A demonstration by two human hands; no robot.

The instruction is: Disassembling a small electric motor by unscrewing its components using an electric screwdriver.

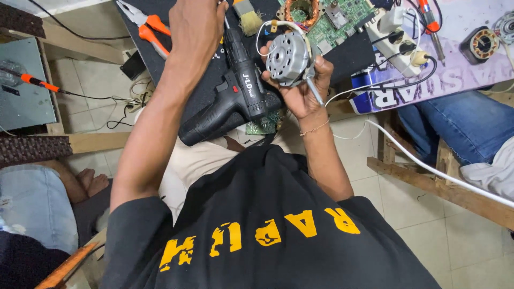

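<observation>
My right hand [300,93] holds a round grey electric motor [288,58] with white wires looped over its top, above the black mat [348,59]. A thin metal tool shaft [315,91] is pinched in the same hand. My left hand [197,29] reaches forward with its back to the camera. Its fingers curl beside the front end of a black cordless drill [238,99] lying on the mat's near edge. What the fingers enclose is hidden.
Orange-handled pliers [150,27], a brush [249,18], a copper-wound stator [301,10], a green circuit board [342,21] and a white power strip [399,45] lie beyond. Another person's jeans-clad legs [460,126] are at right, a bare foot [88,182] at left. A white cable [428,166] crosses a wooden frame.
</observation>
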